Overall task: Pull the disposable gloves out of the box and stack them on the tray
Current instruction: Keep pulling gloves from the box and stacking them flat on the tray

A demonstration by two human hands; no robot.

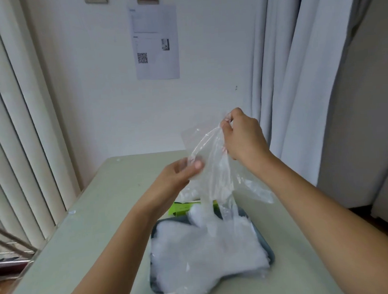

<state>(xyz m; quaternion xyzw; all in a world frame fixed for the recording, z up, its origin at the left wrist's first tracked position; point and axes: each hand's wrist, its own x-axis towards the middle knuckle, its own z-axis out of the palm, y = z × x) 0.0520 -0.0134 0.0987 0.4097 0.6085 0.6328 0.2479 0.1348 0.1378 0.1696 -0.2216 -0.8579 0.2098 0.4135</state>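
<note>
One stack (211, 250): clear gloves heaped loosely on the tray and spilling over its near rim. A careless drop could push the top sheets off.
Tray (155, 287): dark and almost fully covered. A glove laid off-centre would likely hang over the edge.
Box (180, 209): green, just behind the tray and mostly hidden. Film seems to trail down toward it, so a higher lift may drag out extra gloves or tip the light box.
Left hand (178, 173): pinches the glove low down, thumb on top.
Right hand (244, 140): pinches the glove's upper end, higher up.
Glove (211, 159): held in the air between both hands, above box and tray. The thin film could tear under a hard pull, cling to fingers, or hide a second glove.
Table (102, 206): smooth, so fallen gloves could slide away.
</note>
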